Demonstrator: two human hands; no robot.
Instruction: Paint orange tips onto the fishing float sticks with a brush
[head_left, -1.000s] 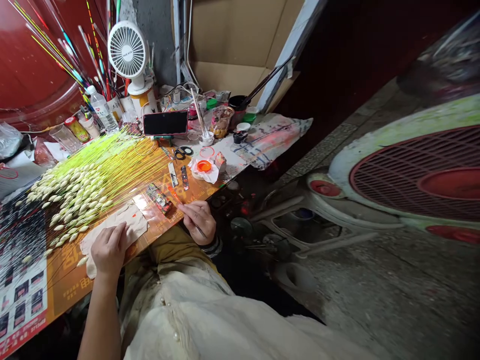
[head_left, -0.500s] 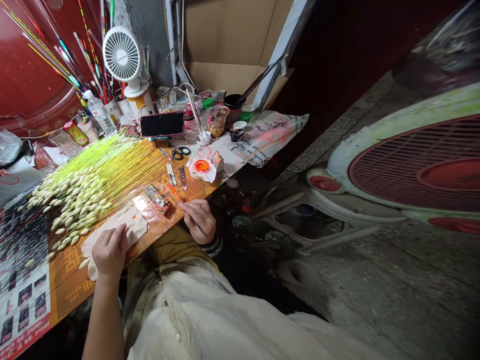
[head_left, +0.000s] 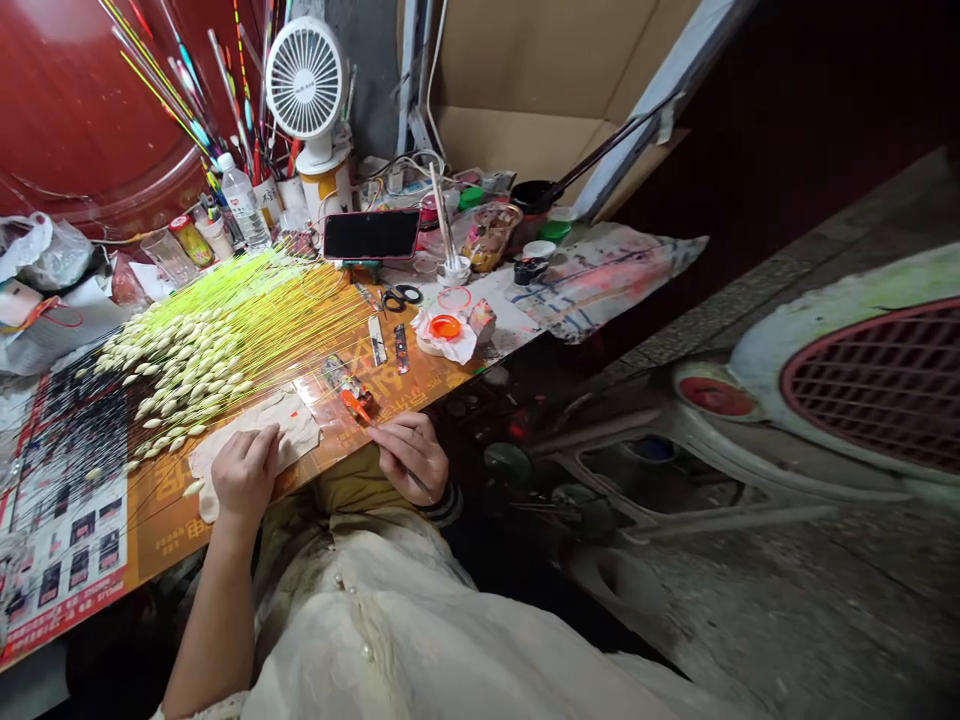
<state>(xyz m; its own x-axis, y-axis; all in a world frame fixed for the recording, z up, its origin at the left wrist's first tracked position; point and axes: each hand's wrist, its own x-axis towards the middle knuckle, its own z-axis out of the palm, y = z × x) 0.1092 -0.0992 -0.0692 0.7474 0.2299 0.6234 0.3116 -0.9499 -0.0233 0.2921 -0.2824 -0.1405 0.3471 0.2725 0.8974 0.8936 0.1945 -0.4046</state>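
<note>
My left hand (head_left: 244,472) rests on a pale cloth (head_left: 259,420) at the table's near edge, fingers pinched together. A cream fishing float (head_left: 193,488) sticks out on the hand's left side; most of its stem is hidden by the fingers. A small orange spot shows on the cloth just past the fingertips, in line with it. My right hand (head_left: 414,458) grips a thin paintbrush (head_left: 355,406) with an orange-coated tip. That tip lies over the near end of a paint-stained block (head_left: 339,374); whether they touch I cannot tell.
Many cream floats (head_left: 199,365) with yellow-green stems are spread at the left. Orange paint (head_left: 445,327) sits in a dish on white paper, near black scissors (head_left: 401,297). Behind stand a phone (head_left: 371,235), a small white fan (head_left: 306,85) and a water bottle (head_left: 241,200).
The view has shifted, so the scene appears farther right. The paintbrush tip has moved from beside the block to over its near end. My left hand keeps its pinch on the cloth.
</note>
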